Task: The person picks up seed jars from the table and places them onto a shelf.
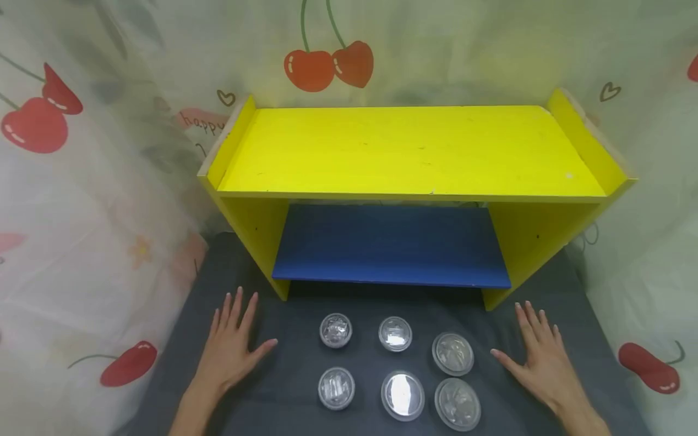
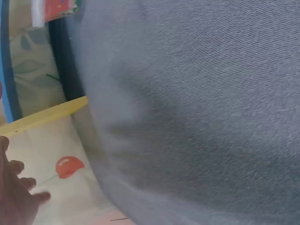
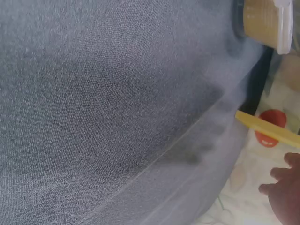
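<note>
Several round tubs with clear lids stand on the dark cloth in two rows, among them a small back-left tub (image 1: 335,330), a wide front-middle tub (image 1: 402,395) with a bright glare, and a front-right tub (image 1: 457,404). To their left, my left hand (image 1: 229,345) is spread over the cloth with straight fingers, holding nothing. On the other side my right hand (image 1: 542,363) is likewise spread, its thumb pointing toward the back-right tub (image 1: 452,354). One tub (image 3: 261,21) shows yellowish sides in the right wrist view. Red shows through another tub (image 2: 57,8) in the left wrist view.
Behind the tubs stands a shelf unit with a yellow top board (image 1: 403,151), yellow side panels and a blue lower board (image 1: 389,245). A cherry-print curtain (image 1: 452,54) hangs at the back and both sides. Grey cloth (image 1: 283,393) covers the table.
</note>
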Available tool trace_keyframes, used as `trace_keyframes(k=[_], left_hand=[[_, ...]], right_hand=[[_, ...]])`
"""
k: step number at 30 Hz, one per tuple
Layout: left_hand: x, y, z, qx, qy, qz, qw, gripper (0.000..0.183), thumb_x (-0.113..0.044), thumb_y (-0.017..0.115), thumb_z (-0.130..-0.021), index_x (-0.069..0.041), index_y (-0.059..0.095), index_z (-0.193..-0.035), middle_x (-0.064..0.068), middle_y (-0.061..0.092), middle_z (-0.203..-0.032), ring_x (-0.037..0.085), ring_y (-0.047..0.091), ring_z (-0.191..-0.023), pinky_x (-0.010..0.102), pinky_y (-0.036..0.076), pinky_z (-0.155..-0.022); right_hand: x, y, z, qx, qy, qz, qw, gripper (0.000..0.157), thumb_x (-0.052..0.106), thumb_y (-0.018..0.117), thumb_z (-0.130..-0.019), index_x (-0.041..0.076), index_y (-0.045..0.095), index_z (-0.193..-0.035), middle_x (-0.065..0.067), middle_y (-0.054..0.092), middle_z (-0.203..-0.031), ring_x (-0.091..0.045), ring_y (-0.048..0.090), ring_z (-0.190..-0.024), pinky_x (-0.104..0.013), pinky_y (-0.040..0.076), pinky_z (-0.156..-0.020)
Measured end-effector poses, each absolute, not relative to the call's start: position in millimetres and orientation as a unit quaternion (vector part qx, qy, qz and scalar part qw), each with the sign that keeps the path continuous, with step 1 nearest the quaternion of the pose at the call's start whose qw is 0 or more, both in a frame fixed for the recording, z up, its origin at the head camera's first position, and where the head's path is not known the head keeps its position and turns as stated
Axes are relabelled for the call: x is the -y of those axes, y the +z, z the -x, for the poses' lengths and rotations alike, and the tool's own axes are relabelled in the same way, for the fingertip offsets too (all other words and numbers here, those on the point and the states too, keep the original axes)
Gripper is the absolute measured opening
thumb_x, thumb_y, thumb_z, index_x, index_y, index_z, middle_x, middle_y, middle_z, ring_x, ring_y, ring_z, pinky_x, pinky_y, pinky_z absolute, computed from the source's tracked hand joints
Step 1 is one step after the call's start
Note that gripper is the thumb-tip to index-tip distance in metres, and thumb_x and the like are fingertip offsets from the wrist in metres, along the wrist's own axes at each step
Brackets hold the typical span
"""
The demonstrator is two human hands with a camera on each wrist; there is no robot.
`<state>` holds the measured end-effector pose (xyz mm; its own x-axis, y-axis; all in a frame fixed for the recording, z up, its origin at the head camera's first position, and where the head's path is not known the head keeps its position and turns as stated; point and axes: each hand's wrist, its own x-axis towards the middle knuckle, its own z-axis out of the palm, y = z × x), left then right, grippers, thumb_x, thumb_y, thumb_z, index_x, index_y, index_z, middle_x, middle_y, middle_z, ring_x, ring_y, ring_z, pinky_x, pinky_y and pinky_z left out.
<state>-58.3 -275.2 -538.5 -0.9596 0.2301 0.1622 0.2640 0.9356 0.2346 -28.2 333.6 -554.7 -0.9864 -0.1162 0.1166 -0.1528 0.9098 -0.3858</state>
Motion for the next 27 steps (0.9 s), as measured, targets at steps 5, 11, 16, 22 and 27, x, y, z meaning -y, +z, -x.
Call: trace_keyframes(k=[5,11,16,22,27], left_hand=[[275.9,-525.8,62.6,0.970,-0.165,0.141,0.106,0.108,-0.055,0.074,-0.082,-0.018,0.011,-0.161,0.015,0.005,-0.165,0.044,0.012,-0.148,0.068,0.028,-0.106],[276.7,-512.5,68.4,0.949,-0.185,0.182,0.179,0.103,-0.069,0.058,-0.087,-0.005,0.021,-0.158,0.019,0.017,-0.163,0.047,0.026,-0.143,0.066,0.035,-0.103],[272.1,-497.8,69.8,0.939,-0.196,0.195,0.203,0.101,-0.075,0.048,-0.087,-0.008,0.022,-0.158,0.013,0.018,-0.164,0.038,0.027,-0.146,0.054,0.031,-0.112],[266.7,-484.1,76.4,0.921,-0.204,0.217,0.252,0.096,-0.069,0.054,-0.088,-0.006,0.030,-0.156,0.016,0.029,-0.160,0.036,0.038,-0.140,0.033,0.023,-0.118],[264.7,-472.8,83.4,0.904,-0.211,0.221,0.299,0.091,-0.065,0.056,-0.089,-0.002,0.036,-0.152,0.016,0.038,-0.155,0.036,0.046,-0.133,0.022,0.021,-0.116]], right_hand=[[-324.5,-549.5,25.0,0.974,0.207,-0.081,0.047,0.113,0.053,0.076,-0.081,0.017,0.005,-0.161,-0.025,0.018,-0.161,-0.053,0.020,-0.142,-0.065,0.005,-0.114],[-315.5,-548.0,19.1,0.967,0.227,-0.100,0.060,0.116,0.051,0.083,-0.073,0.021,0.013,-0.161,-0.023,0.027,-0.158,-0.052,0.033,-0.135,-0.072,0.031,-0.098],[-305.3,-548.3,14.9,0.961,0.246,-0.113,0.060,0.114,0.049,0.085,-0.073,0.023,0.015,-0.161,-0.020,0.030,-0.158,-0.050,0.039,-0.131,-0.071,0.039,-0.087],[-294.1,-547.4,11.5,0.948,0.291,-0.115,0.064,0.114,0.039,0.088,-0.073,0.022,0.017,-0.160,-0.022,0.033,-0.155,-0.049,0.040,-0.130,-0.066,0.039,-0.094],[-284.3,-546.1,6.6,0.938,0.311,-0.132,0.081,0.114,0.035,0.091,-0.069,0.021,0.022,-0.159,-0.016,0.037,-0.154,-0.039,0.041,-0.132,-0.020,0.023,-0.112]])
